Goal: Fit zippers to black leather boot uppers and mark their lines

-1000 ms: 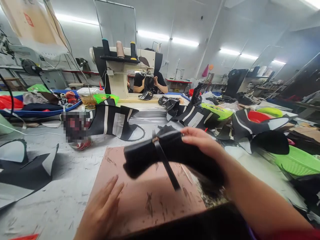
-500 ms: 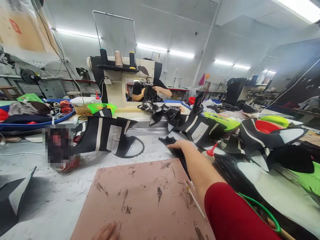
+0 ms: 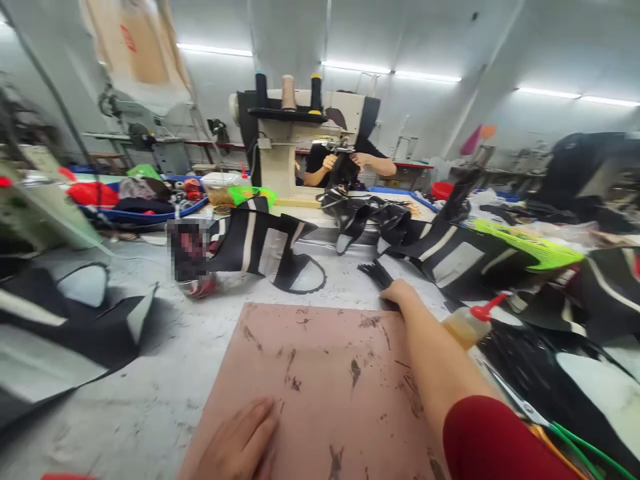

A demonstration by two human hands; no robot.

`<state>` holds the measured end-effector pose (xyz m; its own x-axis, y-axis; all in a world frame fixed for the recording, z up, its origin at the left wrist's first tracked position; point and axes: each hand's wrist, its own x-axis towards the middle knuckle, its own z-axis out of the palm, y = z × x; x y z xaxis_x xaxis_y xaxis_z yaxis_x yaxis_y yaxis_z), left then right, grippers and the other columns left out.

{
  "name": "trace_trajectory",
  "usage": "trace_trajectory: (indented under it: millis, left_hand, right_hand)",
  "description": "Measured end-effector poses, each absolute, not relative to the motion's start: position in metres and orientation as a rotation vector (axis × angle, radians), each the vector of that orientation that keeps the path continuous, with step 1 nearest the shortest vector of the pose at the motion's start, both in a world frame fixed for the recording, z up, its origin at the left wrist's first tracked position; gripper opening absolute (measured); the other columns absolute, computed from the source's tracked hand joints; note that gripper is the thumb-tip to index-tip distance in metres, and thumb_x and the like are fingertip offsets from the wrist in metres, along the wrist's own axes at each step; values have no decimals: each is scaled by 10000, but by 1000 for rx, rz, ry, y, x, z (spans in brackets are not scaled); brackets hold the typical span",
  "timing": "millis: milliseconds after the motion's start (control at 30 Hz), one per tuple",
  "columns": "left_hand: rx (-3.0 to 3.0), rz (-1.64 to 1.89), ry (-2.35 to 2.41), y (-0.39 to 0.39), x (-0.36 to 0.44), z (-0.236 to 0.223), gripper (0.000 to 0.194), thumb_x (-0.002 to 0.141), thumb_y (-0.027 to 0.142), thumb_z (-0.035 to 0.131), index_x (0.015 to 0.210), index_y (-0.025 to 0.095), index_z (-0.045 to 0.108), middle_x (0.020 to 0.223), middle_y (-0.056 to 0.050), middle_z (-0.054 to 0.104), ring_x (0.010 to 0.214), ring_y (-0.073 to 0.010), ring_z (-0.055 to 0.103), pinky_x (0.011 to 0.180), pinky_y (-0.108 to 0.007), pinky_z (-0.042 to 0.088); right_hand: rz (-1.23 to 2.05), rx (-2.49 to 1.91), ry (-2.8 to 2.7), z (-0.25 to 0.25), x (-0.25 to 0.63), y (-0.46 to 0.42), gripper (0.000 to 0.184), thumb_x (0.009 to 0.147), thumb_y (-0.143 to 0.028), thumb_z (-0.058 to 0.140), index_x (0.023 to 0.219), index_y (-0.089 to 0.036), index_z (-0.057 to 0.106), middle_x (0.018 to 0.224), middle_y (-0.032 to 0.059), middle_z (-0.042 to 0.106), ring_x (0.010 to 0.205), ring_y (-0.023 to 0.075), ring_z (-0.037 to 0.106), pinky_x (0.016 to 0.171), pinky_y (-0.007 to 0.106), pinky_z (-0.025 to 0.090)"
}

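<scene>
My left hand (image 3: 243,440) lies palm down on a brownish-pink board (image 3: 320,347) stained with dark smears, its fingers stretched out side by side and the thumb mostly hidden. Past the board's far right corner, my right hand (image 3: 400,292) has its fingers closed over a bundle of thin black strips (image 3: 376,273). The strips fan out beyond the fingers on the tabletop; my hand and forearm cover their near part. Beside my right forearm is a glue bottle (image 3: 467,325) with a red nozzle. Scissors (image 3: 525,407) with green handles lie lower right.
Black boot-shaft pieces with pale strips (image 3: 260,243) lie beyond the board and at left (image 3: 90,320). A pixelated item stands in a jar (image 3: 200,287). A co-worker's hands (image 3: 363,160) hold black material at a sewing machine (image 3: 277,153). A green basket (image 3: 535,250) is right.
The view has swung left, shifting the scene rightward. More of my left hand shows on the board. My right hand stays at the black strips; the glue bottle and scissors are less covered.
</scene>
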<state>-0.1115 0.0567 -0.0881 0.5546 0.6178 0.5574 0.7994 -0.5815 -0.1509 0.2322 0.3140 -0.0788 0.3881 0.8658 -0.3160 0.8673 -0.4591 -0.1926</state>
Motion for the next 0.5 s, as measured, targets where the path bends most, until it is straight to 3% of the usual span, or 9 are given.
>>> trace_trajectory:
  millis: [100,267,500]
  left_hand:
    - [-2416,-582,-1259,48,-104,-81,257,772,250,486,997,201,601,1031,-29,664,880,-169,641,719,-246,558]
    - [-2459,-574,-1432,38,-101,-86,276,766,213,489,1026,214,582,1089,-32,639,942,-178,620,777,-281,554]
    - [-2446,-559,-1423,36,-100,-82,267,732,180,492,974,214,599,1058,-29,653,902,-194,638,739,-310,574]
  right_hand:
    - [-560,2600,1641,-79,229,307,348,633,-260,593,949,-118,625,968,166,640,900,272,616,647,308,482]
    - [-477,2665,1624,-77,220,300,401,613,-205,585,1001,-104,608,971,193,633,919,301,609,622,335,483]
    - [-480,2681,1816,-61,221,292,230,599,-209,593,807,-124,640,749,145,646,729,267,632,543,306,448]
